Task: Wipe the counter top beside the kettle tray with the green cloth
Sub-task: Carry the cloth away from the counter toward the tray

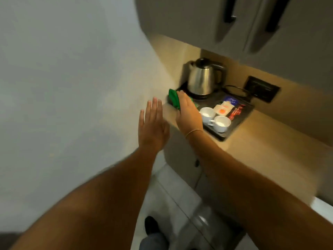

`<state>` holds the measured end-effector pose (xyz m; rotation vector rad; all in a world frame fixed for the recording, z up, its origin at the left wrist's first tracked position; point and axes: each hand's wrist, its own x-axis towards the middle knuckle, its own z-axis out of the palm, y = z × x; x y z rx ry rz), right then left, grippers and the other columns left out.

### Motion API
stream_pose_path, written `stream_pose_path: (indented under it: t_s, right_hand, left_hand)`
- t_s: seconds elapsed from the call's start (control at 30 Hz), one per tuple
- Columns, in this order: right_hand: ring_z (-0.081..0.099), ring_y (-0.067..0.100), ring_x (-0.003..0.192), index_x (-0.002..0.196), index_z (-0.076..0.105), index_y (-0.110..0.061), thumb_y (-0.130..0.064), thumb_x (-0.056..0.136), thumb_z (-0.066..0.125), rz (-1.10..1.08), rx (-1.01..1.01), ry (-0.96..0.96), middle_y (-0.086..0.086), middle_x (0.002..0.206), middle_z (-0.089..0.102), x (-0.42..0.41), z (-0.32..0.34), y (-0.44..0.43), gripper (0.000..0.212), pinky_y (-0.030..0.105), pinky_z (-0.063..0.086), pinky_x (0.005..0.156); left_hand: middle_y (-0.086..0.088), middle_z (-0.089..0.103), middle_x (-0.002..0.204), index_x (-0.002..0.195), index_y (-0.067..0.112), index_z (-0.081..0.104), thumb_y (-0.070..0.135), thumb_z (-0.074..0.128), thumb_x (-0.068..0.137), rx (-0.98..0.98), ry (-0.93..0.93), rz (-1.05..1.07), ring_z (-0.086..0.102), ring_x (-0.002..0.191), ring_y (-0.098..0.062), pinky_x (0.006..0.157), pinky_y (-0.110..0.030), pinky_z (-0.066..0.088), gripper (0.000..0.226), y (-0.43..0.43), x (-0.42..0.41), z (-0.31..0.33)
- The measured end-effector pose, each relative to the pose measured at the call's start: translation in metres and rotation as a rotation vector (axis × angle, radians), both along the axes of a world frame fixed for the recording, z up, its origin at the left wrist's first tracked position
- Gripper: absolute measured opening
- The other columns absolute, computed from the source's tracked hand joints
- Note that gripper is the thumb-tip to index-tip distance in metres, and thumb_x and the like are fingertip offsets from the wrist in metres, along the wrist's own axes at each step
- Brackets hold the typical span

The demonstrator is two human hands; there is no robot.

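Note:
A green cloth lies bunched at the left end of the black kettle tray, partly under my right hand, which presses flat on it. The beige counter top carries the tray; only a narrow strip of counter shows left of the tray, by the wall. My left hand hovers open in the air, fingers spread, just left of the right hand and close to the wall. A steel kettle stands at the tray's back.
Two white cups and sachets sit on the tray. The kettle's cord runs to a dark wall socket. Upper cabinets with black handles hang overhead. A white wall bounds the left; a drawer front lies below.

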<state>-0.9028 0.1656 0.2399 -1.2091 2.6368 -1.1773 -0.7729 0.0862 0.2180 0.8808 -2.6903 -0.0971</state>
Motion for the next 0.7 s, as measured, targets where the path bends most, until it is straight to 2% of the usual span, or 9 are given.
stream_pose_path:
  t_s: [0.17,0.33,0.4,0.47,0.6,0.7]
  right_hand:
    - [0.053,0.031,0.147,0.16,0.043,-0.011,-0.003,0.106,0.051,0.275,-0.008,-0.006,0.012,0.16,0.053,0.138,-0.022,-0.064,0.055,0.049,0.046,0.12]
    - [0.066,0.03,0.129,0.153,0.05,-0.015,-0.01,0.105,0.053,0.556,0.045,-0.046,0.011,0.144,0.064,0.294,-0.064,-0.085,0.048,0.046,0.058,0.106]
    - [0.067,0.031,0.126,0.152,0.051,-0.018,-0.011,0.105,0.051,0.676,0.145,-0.086,0.01,0.143,0.065,0.358,-0.084,-0.092,0.048,0.047,0.057,0.103]
    - [0.066,0.032,0.127,0.153,0.051,-0.019,-0.011,0.106,0.05,0.787,0.235,-0.129,0.01,0.145,0.064,0.418,-0.103,-0.097,0.048,0.046,0.054,0.107]
    - [0.065,0.033,0.127,0.156,0.049,-0.022,-0.015,0.109,0.046,1.028,0.443,-0.173,0.011,0.148,0.063,0.545,-0.134,-0.112,0.047,0.047,0.05,0.113]
    - [0.066,0.037,0.124,0.151,0.052,-0.023,-0.023,0.11,0.049,1.245,0.588,-0.22,0.015,0.141,0.067,0.643,-0.144,-0.129,0.041,0.049,0.051,0.112]
  left_hand:
    - [-0.004,-0.007,0.186,0.176,0.015,-0.001,0.032,0.034,0.108,0.119,-0.084,0.287,-0.008,0.172,-0.024,0.14,-0.051,0.004,0.079,-0.024,0.147,-0.016]
    - [-0.003,-0.014,0.185,0.176,0.014,-0.006,0.031,0.032,0.105,0.272,-0.101,0.516,-0.015,0.171,-0.02,0.14,-0.049,0.001,0.082,-0.017,0.315,-0.065]
    - [-0.003,-0.015,0.184,0.176,0.015,-0.007,0.032,0.031,0.104,0.319,-0.105,0.628,-0.016,0.17,-0.019,0.14,-0.048,0.0,0.082,-0.008,0.392,-0.088]
    - [-0.004,-0.008,0.185,0.176,0.014,-0.001,0.031,0.031,0.103,0.353,-0.063,0.774,-0.011,0.171,-0.019,0.14,-0.046,-0.003,0.082,0.003,0.461,-0.105]
    - [-0.004,-0.003,0.186,0.177,0.016,0.004,0.034,0.025,0.107,0.336,-0.058,1.047,-0.005,0.172,-0.021,0.138,-0.042,-0.006,0.075,0.012,0.591,-0.123]
    - [-0.006,0.0,0.186,0.176,0.013,0.004,0.034,0.023,0.102,0.335,0.016,1.225,-0.001,0.172,-0.023,0.138,-0.043,-0.005,0.08,0.012,0.673,-0.129]
